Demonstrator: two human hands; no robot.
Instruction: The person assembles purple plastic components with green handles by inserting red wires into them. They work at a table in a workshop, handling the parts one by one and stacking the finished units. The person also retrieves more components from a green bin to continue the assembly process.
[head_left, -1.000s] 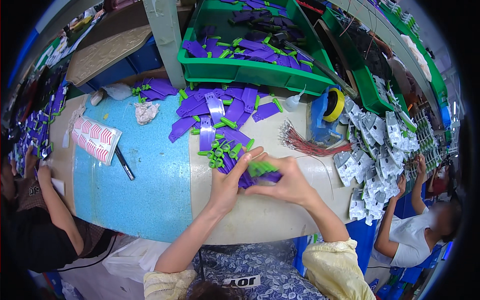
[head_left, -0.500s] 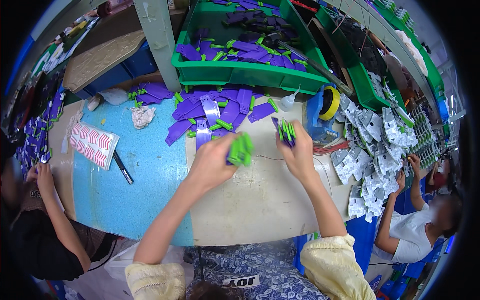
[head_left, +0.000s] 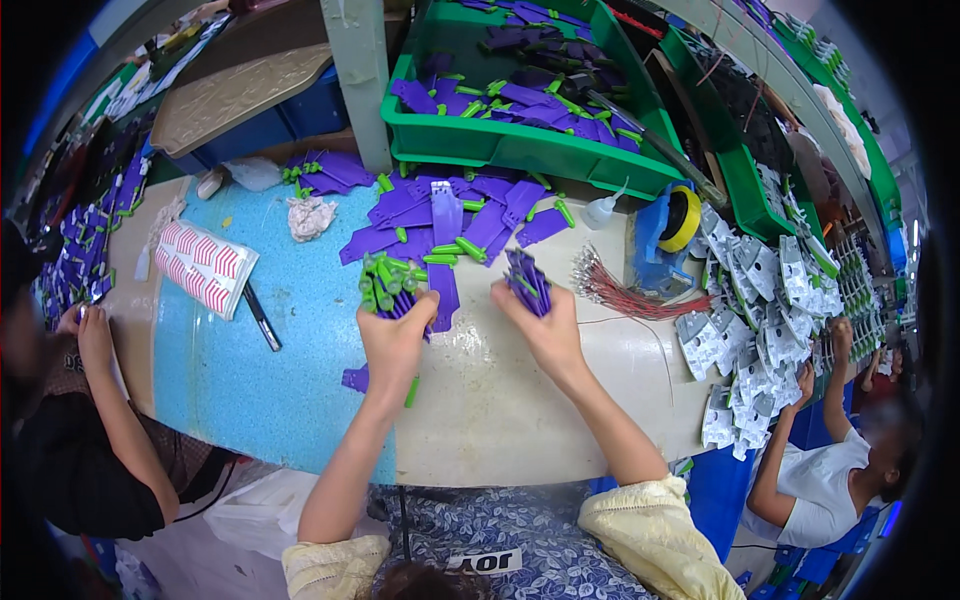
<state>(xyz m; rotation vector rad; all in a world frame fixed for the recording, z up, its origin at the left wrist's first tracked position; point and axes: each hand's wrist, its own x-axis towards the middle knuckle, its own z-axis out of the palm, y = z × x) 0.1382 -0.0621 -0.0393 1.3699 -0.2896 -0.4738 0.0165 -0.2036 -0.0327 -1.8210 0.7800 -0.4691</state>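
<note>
My left hand [head_left: 397, 345] is closed round a bunch of purple plastic pieces with green ends [head_left: 388, 283], the green ends pointing up and away. To its right, my right hand [head_left: 545, 330] grips a smaller stack of flat purple pieces [head_left: 527, 282], seen mostly edge-on. Just beyond both hands lies a loose pile of the same purple and green pieces [head_left: 410, 205]. One purple piece [head_left: 355, 378] lies on the table under my left wrist, partly hidden by it.
A green tray [head_left: 530, 155] of purple pieces stands behind the pile. Rightward are red wires [head_left: 640, 290], a blue dispenser with yellow tape [head_left: 681, 222], a small white bottle [head_left: 601, 210] and heaped pale grey parts [head_left: 760, 320]. A patterned packet [head_left: 206, 268] and black pen [head_left: 262, 318] lie left. Co-workers sit either side.
My hands have come down and apart from the pile, the left one turning its bunch upright. A purple piece now shows by my left wrist. The red wires are uncovered. The view has shifted slightly.
</note>
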